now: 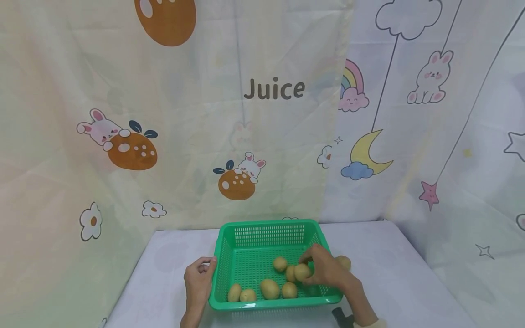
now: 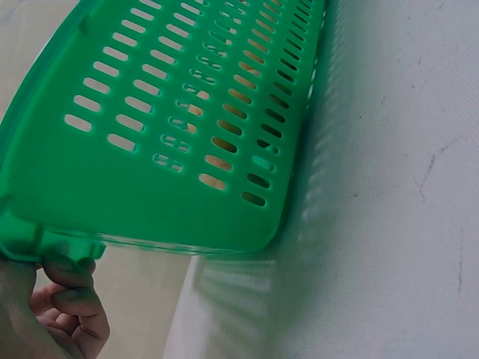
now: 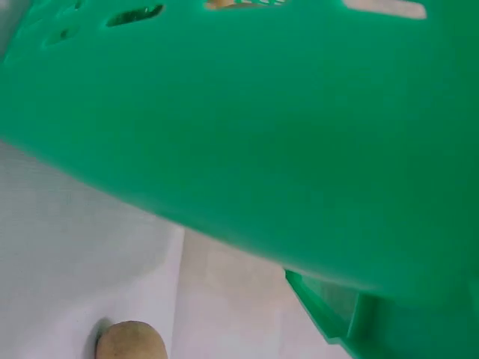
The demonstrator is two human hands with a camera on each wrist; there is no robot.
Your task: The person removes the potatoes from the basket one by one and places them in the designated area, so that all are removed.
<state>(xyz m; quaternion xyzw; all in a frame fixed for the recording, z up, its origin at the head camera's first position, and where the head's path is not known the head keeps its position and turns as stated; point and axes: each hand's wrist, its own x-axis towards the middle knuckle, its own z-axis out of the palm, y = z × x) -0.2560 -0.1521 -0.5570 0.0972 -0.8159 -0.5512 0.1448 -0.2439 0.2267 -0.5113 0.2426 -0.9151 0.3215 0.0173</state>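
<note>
While the right hand (image 1: 328, 269) reached over the basket's right wall: fingers curled round one potato (image 1: 302, 272) inside the green basket (image 1: 262, 228).
Left hand (image 1: 199, 273): gripped the left rim; advised to steady it.
Release: low, beside the other potatoes (image 1: 269, 288).
Stray potato (image 1: 343, 262): on the table (image 1: 393, 273), just outside.

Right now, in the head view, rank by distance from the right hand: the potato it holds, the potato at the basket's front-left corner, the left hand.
1. Held potato, at the right hand's fingertips.
2. Front-left potato, inside the basket.
3. Left hand, gripping the basket's left rim.
</note>
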